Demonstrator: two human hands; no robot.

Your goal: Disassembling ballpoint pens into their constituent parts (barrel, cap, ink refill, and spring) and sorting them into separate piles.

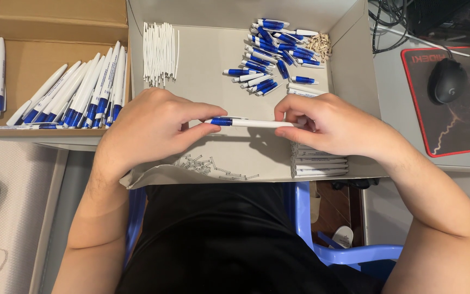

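Head view: the left hand (pixel 150 128) and the right hand (pixel 327 124) hold one white-and-blue pen (pixel 248 123) level between them, above the middle of a shallow white tray (pixel 349 49). The left thumb and fingers are closed on the blue end of the pen; the right fingertips are pinched shut on the white end. At the far left of the tray lies a bundle of white refill tubes (pixel 160 53); at the far right, a loose pile of blue-and-white pen parts (pixel 272 54) with a small heap of pale tips (pixel 319 43) just beside it. A scatter of small springs (pixel 210 166) lies on the near floor of the tray, and white barrels (pixel 319 163) are stacked at the near right, partly under the right hand. A cardboard box (pixel 50 27) to the left holds rows of finished pens (pixel 77 92). A mouse (pixel 447 80) rests on a mat (pixel 463 125) to the right. Risk assessment: the two halves may be joined off-axis if the hands are not kept in line, which could jam the barrel. A slack pinch could let the pen drop into the springs and scatter them.
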